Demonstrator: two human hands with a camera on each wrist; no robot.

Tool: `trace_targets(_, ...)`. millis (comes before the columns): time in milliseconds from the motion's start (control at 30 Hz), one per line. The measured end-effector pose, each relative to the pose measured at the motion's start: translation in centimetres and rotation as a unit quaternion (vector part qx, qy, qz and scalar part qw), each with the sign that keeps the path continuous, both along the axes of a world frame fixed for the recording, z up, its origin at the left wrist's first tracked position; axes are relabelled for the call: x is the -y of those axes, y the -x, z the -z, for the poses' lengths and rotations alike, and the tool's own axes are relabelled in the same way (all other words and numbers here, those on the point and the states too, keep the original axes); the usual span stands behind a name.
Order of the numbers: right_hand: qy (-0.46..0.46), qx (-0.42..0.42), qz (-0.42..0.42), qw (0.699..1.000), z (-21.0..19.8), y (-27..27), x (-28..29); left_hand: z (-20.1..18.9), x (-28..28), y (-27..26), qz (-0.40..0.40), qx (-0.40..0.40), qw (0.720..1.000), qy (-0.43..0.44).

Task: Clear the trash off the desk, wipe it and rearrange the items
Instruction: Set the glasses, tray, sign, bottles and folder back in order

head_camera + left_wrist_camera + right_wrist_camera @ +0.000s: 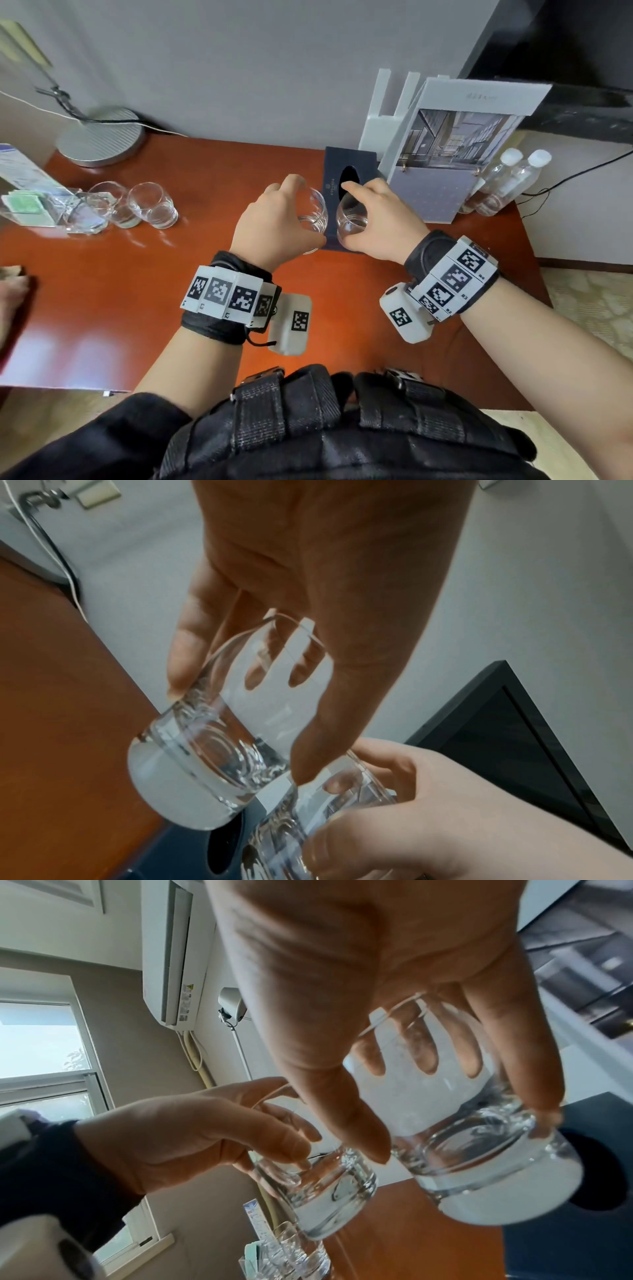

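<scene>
Gripping glasses [313, 214]; labels unreadable

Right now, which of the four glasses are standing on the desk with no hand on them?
The two glasses at the left, beside the clear card holder. The other two are gripped, one by the left hand, one by the right hand, by the tissue box.

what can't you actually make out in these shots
- Tissue box: its near end is hidden by both hands and glasses in the head view.
- Glass in the left hand: whether it touches the desk is hidden by the hand.
- Booklet title: too small.
- Leaflets at far left: cut by the edge.
</scene>
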State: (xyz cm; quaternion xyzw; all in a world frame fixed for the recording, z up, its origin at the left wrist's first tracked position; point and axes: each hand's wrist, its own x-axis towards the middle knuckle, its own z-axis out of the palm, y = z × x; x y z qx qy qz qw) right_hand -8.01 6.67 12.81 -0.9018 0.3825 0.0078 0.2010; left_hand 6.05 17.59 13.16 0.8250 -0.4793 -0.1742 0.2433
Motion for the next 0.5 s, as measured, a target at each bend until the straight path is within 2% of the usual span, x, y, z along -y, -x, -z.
trace_targets(500, -0.002, -0.010, -0.065, 0.998, 0.6, -11.4, -6.9, 0.4, -8.6, -10.2, -0.052, -0.003, 0.999, -0.009)
